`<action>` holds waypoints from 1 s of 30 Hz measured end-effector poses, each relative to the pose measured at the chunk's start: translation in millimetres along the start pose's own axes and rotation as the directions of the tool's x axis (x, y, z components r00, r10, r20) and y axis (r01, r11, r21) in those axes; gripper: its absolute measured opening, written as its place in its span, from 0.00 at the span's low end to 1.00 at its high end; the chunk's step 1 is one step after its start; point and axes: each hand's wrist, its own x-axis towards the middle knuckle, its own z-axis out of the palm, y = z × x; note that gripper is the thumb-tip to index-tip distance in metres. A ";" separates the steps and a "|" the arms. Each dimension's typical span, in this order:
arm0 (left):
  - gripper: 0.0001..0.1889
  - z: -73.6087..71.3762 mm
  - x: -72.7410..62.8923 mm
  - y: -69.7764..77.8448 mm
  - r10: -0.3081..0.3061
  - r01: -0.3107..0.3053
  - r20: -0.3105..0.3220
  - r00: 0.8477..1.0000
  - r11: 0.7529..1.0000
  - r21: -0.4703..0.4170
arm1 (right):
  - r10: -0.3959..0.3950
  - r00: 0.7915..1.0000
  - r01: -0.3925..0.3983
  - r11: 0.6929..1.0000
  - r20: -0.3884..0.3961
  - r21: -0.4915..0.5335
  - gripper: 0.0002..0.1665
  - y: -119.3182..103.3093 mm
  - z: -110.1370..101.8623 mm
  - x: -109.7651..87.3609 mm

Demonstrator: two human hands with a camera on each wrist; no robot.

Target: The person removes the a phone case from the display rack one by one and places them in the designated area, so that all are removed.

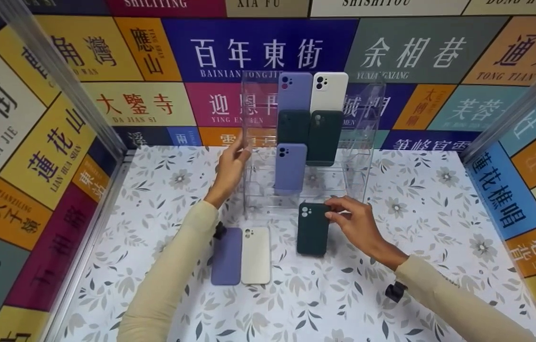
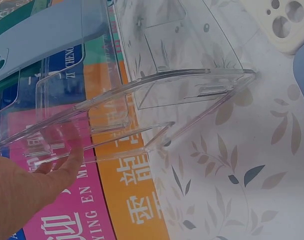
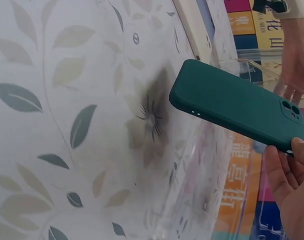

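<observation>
My right hand [image 1: 358, 221] pinches a dark green phone case [image 1: 312, 232] by its upper right edge, thumb against fingers. In the right wrist view the case [image 3: 231, 100] is held above the patterned cloth, with its camera cutout near the fingertips. My left hand [image 1: 232, 164] holds the left side of a clear tiered display stand [image 1: 245, 190]; its fingers bend around the panel's edge in the left wrist view. On the stand are a purple case [image 1: 295, 90] and a white case [image 1: 332, 97] on top, two dark green cases [image 1: 326, 140] below, and another purple case [image 1: 291, 168] lower left.
A purple case [image 1: 226, 261] and a cream case [image 1: 256, 259] lie side by side on the floral cloth [image 1: 154, 266], in front of the stand. Panels printed with large characters [image 1: 258, 47] enclose the back and sides, with metal posts [image 1: 63, 71] at the corners.
</observation>
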 end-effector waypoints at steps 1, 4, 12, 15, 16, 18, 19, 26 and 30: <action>0.33 0.1 0.0 0.3 -0.004 0.004 0.001 1.000 1.000 0.001 | 0.012 1.000 -0.012 1.000 0.005 0.001 0.17 0.9 1.9 -1.2; 0.33 0.1 -0.4 1.5 -0.016 0.016 0.012 1.000 1.000 0.007 | 0.070 0.997 -0.070 0.998 0.021 0.009 0.17 2.6 7.4 -4.6; 0.33 -0.7 -0.2 1.1 -0.011 0.011 0.019 1.000 1.000 0.010 | 0.218 0.973 -0.225 0.970 0.082 0.091 0.16 2.6 20.9 -7.4; 0.33 -1.0 0.3 0.3 -0.013 0.013 0.021 1.000 1.000 0.003 | 0.235 0.966 -0.246 0.963 0.107 0.109 0.16 3.7 25.1 -8.1; 0.33 -1.1 0.4 0.1 -0.014 0.014 0.021 1.000 1.000 -0.004 | 0.241 0.964 -0.254 0.961 0.116 0.113 0.16 4.4 26.5 -8.3; 0.33 -0.9 0.4 -0.1 -0.012 0.012 0.019 1.000 1.000 -0.016 | 0.252 0.959 -0.268 0.955 0.131 0.124 0.16 5.8 29.7 -8.9; 0.33 -0.8 0.4 0.0 -0.009 0.009 0.017 1.000 1.000 -0.021 | 0.257 0.957 -0.273 0.954 0.135 0.125 0.16 6.5 31.5 -9.0; 0.33 -0.8 0.4 -0.4 -0.008 0.009 0.009 1.000 0.999 -0.032 | 0.326 0.927 -0.355 0.922 0.186 0.153 0.17 15.8 45.9 -10.2; 0.33 -0.2 0.4 -0.3 -0.010 0.010 0.009 1.000 1.000 -0.024 | 0.366 0.908 -0.400 0.902 0.205 0.162 0.17 22.7 53.7 -10.5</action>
